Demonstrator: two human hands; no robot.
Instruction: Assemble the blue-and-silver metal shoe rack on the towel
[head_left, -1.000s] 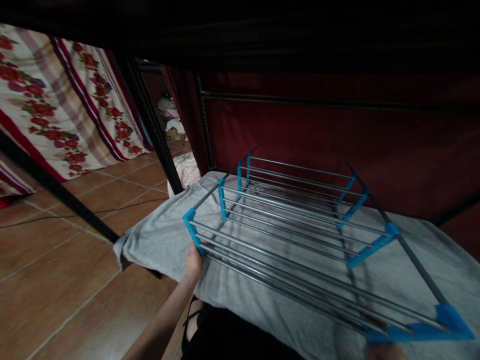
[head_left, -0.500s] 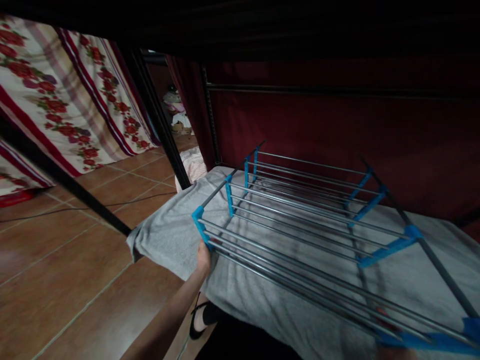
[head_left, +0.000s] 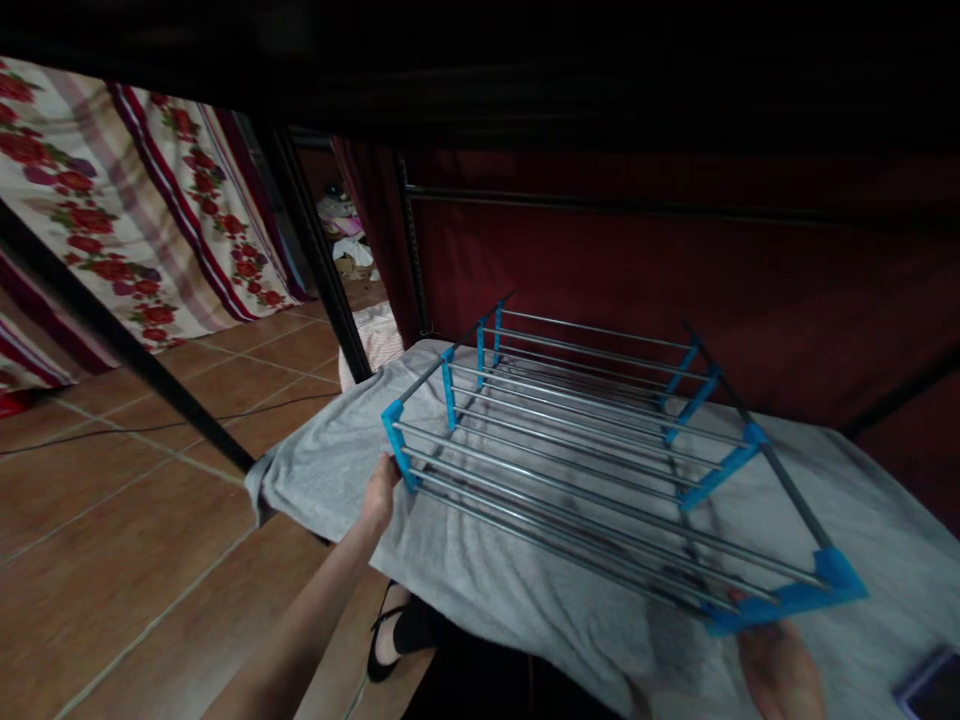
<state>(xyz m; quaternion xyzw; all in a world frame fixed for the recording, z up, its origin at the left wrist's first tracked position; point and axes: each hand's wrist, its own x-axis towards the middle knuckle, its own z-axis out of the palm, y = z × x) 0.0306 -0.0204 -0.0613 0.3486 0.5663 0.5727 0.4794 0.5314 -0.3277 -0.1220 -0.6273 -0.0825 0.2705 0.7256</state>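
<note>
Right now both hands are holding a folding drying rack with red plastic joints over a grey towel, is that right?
Not quite: the joints are blue, not red. The head view shows the left hand and right hand holding the drying rack by its near corners, with its blue plastic joints over the grey towel.

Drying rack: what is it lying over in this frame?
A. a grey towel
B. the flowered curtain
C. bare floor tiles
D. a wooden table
A. The rack, with steel rods and blue plastic joints, lies over a grey towel; the left hand grips its near-left corner and the right hand is under its near-right corner.
</note>
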